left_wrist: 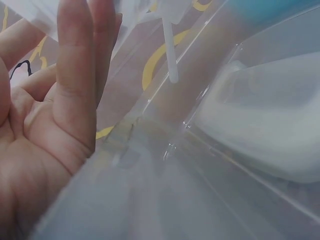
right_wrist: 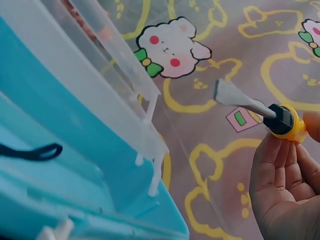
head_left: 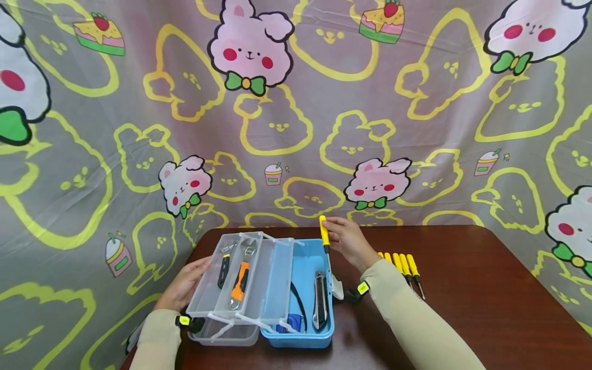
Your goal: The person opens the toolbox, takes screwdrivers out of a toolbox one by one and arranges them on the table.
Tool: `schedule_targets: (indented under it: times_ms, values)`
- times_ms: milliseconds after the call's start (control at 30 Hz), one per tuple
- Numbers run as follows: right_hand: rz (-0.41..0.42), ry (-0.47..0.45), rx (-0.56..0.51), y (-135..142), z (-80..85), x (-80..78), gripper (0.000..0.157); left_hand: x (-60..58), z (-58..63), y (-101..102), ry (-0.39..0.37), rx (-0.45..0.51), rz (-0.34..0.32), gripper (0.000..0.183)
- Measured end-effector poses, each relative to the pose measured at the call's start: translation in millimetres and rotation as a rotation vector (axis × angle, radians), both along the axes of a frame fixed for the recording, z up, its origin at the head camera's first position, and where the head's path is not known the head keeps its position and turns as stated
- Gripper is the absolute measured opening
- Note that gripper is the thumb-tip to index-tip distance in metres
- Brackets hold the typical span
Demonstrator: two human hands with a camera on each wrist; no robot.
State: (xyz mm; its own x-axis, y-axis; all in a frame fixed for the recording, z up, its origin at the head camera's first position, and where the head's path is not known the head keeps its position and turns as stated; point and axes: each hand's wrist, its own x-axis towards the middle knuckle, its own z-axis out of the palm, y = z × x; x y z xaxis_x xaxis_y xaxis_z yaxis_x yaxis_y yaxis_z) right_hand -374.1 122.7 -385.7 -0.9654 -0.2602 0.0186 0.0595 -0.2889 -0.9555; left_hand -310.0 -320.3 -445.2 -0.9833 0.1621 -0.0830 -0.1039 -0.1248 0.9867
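My right hand (head_left: pixel 348 239) pinches the yellow handle of a flat-blade screwdriver (head_left: pixel 325 234) over the right side of a blue toolbox (head_left: pixel 302 252). In the right wrist view, the screwdriver's blade (right_wrist: pixel 230 93) points toward the box, with a black collar by the handle. At the left, my left hand (head_left: pixel 187 282) rests with straight fingers against the raised clear tray (head_left: pixel 203 295). That tray carries an orange-handled adjustable wrench (head_left: pixel 240 282) and a smaller black-handled one (head_left: pixel 224 267). Inside the blue base lie a utility knife (head_left: pixel 320 300) and a blue item (head_left: pixel 291 322) with a black strap.
Several yellow-handled screwdrivers (head_left: pixel 413 267) lie in a row on the brown table (head_left: pixel 485 288), right of the box. A white latch (head_left: pixel 337 288) sticks out from the toolbox's right side. Behind the table hangs a patterned cloth (head_left: pixel 314 128).
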Motion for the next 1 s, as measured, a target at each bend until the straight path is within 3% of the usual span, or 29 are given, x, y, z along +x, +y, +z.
schedule_targets:
  times_ms: [233,567,1000]
  values:
    - [-0.021,0.022,0.035,18.1,0.1,-0.6,0.041,-0.1,-1.5,2.2,-0.004,-0.040,0.003,0.049]
    - [-0.042,0.033,0.043,33.6,5.5,-5.8,0.038,2.1,-0.9,-8.1,0.063,-0.013,-0.047,0.030]
    - [-0.073,0.008,0.095,63.1,3.5,-3.3,0.047,0.3,-2.3,-5.7,0.029,0.016,-0.054,0.031]
